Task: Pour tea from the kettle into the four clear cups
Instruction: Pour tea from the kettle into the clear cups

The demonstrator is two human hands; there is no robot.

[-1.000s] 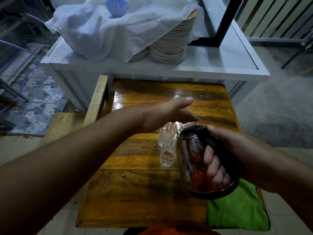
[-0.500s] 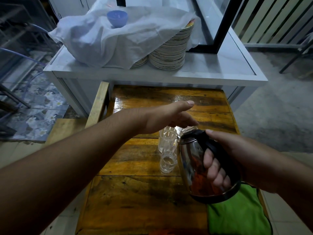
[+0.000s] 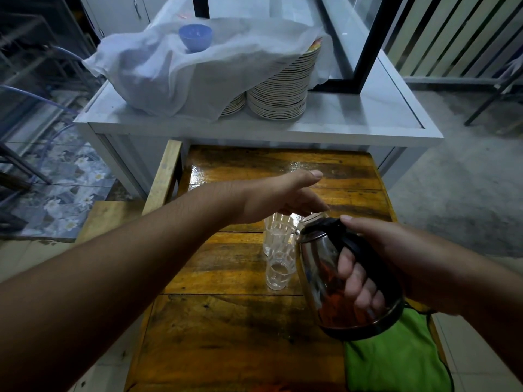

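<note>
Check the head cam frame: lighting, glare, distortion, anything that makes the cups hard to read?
Head view: dim overall. Glare streak on the wet far part of the wooden table; the steel kettle mirrors its surroundings. Wide-angle bend curves the white counter edges and stretches the left forearm. The clear cups are low-contrast, overlapping, partly hidden by the left hand, so their count is unclear. Right hand sharp.

The scene is dim and bluish, with soft light that seems to come from the far side. It leaves a bright glare streak on the glossy wooden surface (image 3: pixel 283 168) near its far edge and pale reflections on the steel kettle (image 3: pixel 319 258). Shadows are faint and diffuse; the near edge of the frame falls dark. The wide lens bends straight lines at the borders, and the left forearm looms large and slightly soft. The clear cups (image 3: pixel 278 250) look murky and low in contrast.
</note>
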